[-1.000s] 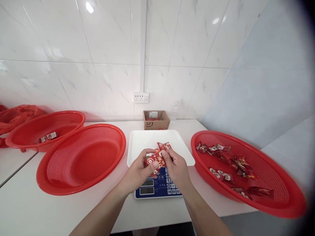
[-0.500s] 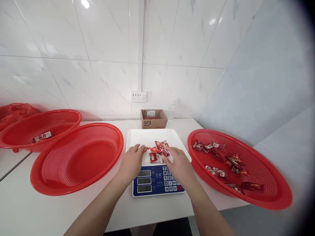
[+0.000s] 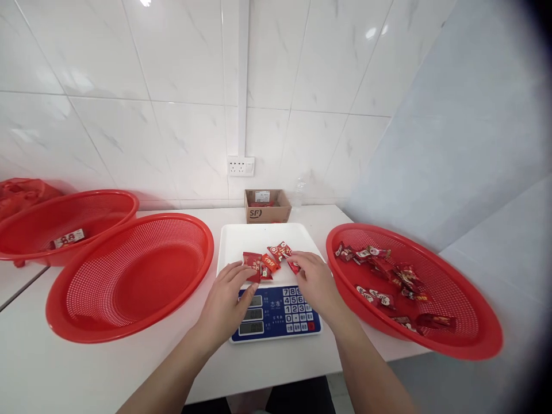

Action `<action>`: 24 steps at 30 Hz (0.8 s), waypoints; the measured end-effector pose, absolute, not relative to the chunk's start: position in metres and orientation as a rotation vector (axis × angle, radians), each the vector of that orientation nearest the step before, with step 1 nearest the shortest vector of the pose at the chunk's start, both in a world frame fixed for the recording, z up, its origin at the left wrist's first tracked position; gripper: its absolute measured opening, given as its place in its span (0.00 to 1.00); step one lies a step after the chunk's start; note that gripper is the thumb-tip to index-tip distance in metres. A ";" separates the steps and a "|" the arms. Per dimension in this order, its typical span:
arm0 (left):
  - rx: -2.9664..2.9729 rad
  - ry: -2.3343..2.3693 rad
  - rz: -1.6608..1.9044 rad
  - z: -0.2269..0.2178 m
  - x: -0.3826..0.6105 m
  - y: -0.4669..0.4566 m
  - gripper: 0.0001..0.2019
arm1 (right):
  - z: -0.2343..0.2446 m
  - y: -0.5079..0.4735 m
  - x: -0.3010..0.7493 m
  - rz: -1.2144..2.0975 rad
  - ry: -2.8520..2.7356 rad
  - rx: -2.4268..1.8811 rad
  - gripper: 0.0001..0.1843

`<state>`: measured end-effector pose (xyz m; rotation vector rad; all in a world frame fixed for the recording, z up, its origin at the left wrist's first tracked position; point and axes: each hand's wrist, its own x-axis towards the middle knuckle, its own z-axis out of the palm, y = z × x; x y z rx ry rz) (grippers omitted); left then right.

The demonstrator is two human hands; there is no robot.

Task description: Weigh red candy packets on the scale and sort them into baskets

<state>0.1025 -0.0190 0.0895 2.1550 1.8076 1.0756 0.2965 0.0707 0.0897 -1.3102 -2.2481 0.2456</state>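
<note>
On the white pan of a digital scale (image 3: 232, 237) lie several red wrapped snack packets. My left hand (image 3: 224, 296) is at the pan's left front, its fingers and thumb closed about the lower edge of a dark red packet (image 3: 253, 261). My right hand (image 3: 314, 282) is at the right front, its curled fingertips on a small red packet (image 3: 294, 267) that is mostly covered. Between the hands lie an orange-red packet (image 3: 270, 263) and a patterned red and white packet (image 3: 280, 250). My left hand partly hides the scale's displays.
To the right stands a red perforated basket (image 3: 470, 287) with several wrapped snacks. A red basket (image 3: 142, 282) is at the left, with another basket (image 3: 107, 201) holding a white and red packet (image 3: 69, 238) behind it. A cardboard box (image 3: 269, 214) stands near the wall.
The packets have spread apart on the pan. The dark red packet now shows at my left hand, which has moved slightly closer to me. My right hand remains over the right side.
</note>
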 end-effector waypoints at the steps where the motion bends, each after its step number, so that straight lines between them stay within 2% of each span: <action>1: 2.153 1.795 1.109 0.089 0.102 -0.022 0.12 | 0.091 0.068 0.294 0.229 -2.241 -1.258 0.23; 6: 2.090 1.713 1.279 0.082 0.101 -0.043 0.09 | 0.091 0.048 0.267 0.221 -2.408 -1.062 0.15; 10: 2.002 1.742 1.288 0.071 0.096 -0.063 0.08 | 0.082 0.044 0.255 0.230 -2.494 -1.024 0.16; 17: 1.724 1.828 1.213 0.051 0.079 -0.089 0.10 | 0.077 0.051 0.263 0.408 -2.436 -0.994 0.10; 20: 1.539 1.794 1.200 0.049 0.078 -0.091 0.11 | 0.086 0.043 0.263 0.580 -2.287 -1.008 0.09; 24: 1.250 1.523 1.241 0.056 0.089 -0.087 0.19 | 0.101 0.016 0.253 1.084 -2.183 -0.817 0.07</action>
